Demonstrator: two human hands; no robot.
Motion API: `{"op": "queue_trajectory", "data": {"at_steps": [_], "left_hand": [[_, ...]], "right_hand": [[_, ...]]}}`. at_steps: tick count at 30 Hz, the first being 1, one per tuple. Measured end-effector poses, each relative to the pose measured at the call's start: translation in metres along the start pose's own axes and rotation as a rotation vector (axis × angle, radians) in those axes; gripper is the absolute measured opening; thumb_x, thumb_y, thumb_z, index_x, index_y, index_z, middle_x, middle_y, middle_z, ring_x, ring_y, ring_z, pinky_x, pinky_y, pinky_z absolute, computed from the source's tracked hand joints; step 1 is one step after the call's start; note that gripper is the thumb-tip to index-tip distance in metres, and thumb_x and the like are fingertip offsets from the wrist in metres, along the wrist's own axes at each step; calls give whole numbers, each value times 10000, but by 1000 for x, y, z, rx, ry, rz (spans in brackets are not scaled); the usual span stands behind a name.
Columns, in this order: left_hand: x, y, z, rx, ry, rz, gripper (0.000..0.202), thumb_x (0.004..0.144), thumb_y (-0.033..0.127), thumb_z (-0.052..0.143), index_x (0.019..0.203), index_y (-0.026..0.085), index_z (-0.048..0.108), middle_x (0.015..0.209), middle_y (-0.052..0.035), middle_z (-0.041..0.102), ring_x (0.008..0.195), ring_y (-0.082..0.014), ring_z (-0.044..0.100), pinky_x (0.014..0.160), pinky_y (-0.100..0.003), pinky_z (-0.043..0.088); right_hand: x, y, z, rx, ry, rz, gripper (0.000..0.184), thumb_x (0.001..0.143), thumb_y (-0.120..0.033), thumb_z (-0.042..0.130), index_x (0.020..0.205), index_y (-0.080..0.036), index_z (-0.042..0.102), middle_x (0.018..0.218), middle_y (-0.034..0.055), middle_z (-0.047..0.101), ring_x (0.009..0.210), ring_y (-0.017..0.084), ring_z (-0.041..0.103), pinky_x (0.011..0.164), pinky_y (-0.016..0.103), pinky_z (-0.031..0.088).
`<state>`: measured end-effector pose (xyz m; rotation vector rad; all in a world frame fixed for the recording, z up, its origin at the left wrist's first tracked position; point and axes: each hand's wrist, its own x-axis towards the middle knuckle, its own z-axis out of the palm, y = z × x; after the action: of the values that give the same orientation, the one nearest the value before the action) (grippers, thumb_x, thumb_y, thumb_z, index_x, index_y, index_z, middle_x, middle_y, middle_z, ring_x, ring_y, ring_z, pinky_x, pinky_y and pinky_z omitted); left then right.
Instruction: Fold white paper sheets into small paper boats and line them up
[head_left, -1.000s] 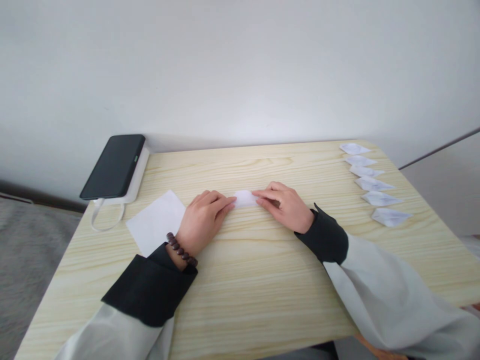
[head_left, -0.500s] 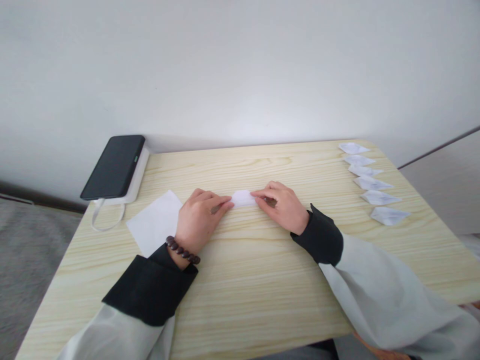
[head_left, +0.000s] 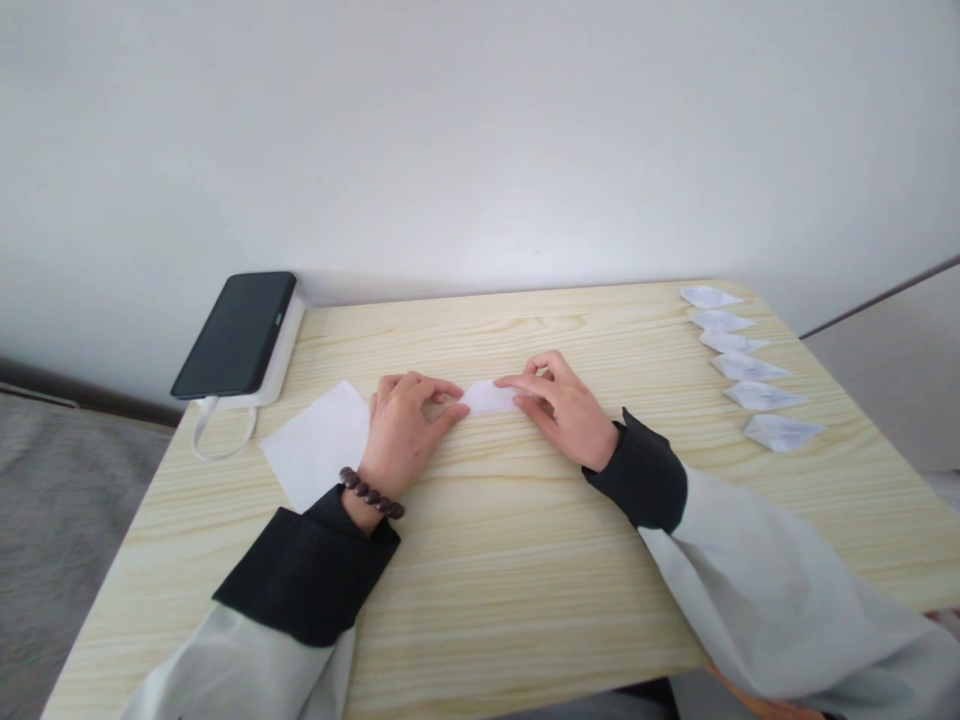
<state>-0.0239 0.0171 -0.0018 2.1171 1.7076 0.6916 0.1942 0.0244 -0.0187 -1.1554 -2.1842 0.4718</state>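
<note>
A small folded piece of white paper [head_left: 489, 397] lies at the middle of the table, between my two hands. My left hand [head_left: 409, 415] pinches its left end between thumb and fingers; a dark beaded bracelet [head_left: 371, 494] circles that wrist. On the paper's right end sit the thumb and forefinger of my right hand [head_left: 562, 405], the forefinger stretched over its upper edge. The fingertips cover both ends of the paper. Partly behind my left hand, a flat white paper sheet [head_left: 319, 445] rests on the wood.
Several folded white paper boats [head_left: 784, 432] form a column along the table's right side. At the back left, a black phone [head_left: 236, 335] lies on a white box [head_left: 283, 355] with a looped white cable [head_left: 225, 455]. A pale wall [head_left: 480, 150] rises behind the wooden table [head_left: 495, 580].
The fingers of both hands have loosened and spread a little on the paper. My right forefinger has shifted left along its upper edge. The view has swung slightly.
</note>
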Motion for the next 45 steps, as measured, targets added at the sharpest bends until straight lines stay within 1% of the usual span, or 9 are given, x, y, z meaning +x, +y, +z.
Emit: {"op": "queue_trajectory", "data": {"at_steps": [4, 7, 17, 21, 25, 28, 31, 35, 45], "left_hand": [[0, 2, 0, 21, -9, -31, 216, 774, 349, 659, 962, 246, 686, 902, -31, 647, 946, -261, 514, 880, -465, 371], [0, 1, 1, 21, -2, -20, 215, 780, 355, 651, 968, 255, 681, 905, -28, 647, 950, -263, 507, 862, -456, 368], [-1, -1, 1, -7, -11, -40, 221, 777, 344, 648, 979, 257, 670, 918, -33, 652, 975, -284, 498, 849, -466, 363], [0, 1, 0, 16, -42, -53, 211, 792, 343, 637, 982, 258, 670, 932, -36, 652, 1004, -292, 494, 870, -483, 352], [-1, -1, 1, 18, -45, 68, 172, 841, 310, 586, 982, 269, 674, 990, -35, 648, 993, -267, 506, 876, -467, 363], [-3, -2, 3, -2, -48, 222, 187, 885, 253, 521, 985, 263, 678, 1049, -34, 637, 1001, -233, 513, 894, -435, 381], [-4, -3, 5, 5, -35, 326, 210, 900, 221, 485, 973, 242, 682, 1057, -48, 628, 995, -217, 520, 887, -414, 408], [-3, -4, 6, 47, -6, 387, 187, 868, 273, 556, 1010, 211, 660, 1048, -69, 625, 989, -229, 532, 871, -416, 443], [-2, -6, 6, 231, 145, 545, 165, 884, 284, 558, 962, 176, 654, 935, -45, 700, 840, -188, 618, 738, -319, 493]], "right_hand": [[-3, -1, 3, -135, -21, -189, 450, 857, -21, 446, 1082, -338, 672, 1012, 54, 467, 814, 167, 455, 767, 343, 428], [-5, -2, 5, -219, -56, -228, 474, 832, -2, 480, 1063, -366, 677, 1014, 50, 488, 848, 187, 440, 786, 357, 407], [-17, 15, -15, -250, 120, -238, 422, 767, 63, 452, 844, -233, 743, 791, 57, 542, 737, 179, 413, 668, 318, 437], [-19, 14, -19, -241, 120, -218, 409, 743, 67, 445, 825, -215, 730, 771, 55, 555, 724, 181, 425, 659, 321, 443], [-14, 6, -13, -214, 101, -176, 269, 761, 8, 479, 757, -185, 666, 884, 64, 600, 790, 186, 498, 725, 336, 462], [-9, 0, -8, -166, 57, -150, 171, 751, -49, 541, 838, -168, 627, 990, 75, 621, 899, 209, 530, 835, 365, 456], [-3, -2, -4, -132, 11, -141, 172, 794, -144, 584, 959, -162, 629, 999, 80, 615, 948, 218, 526, 881, 373, 447], [2, 2, 0, -107, 6, -136, 190, 885, -313, 545, 953, -182, 666, 929, 77, 601, 900, 203, 535, 840, 356, 465], [1, 7, -1, -70, 6, -189, 250, 853, -376, 595, 1006, -194, 674, 970, 73, 616, 903, 196, 555, 838, 355, 480]]}}
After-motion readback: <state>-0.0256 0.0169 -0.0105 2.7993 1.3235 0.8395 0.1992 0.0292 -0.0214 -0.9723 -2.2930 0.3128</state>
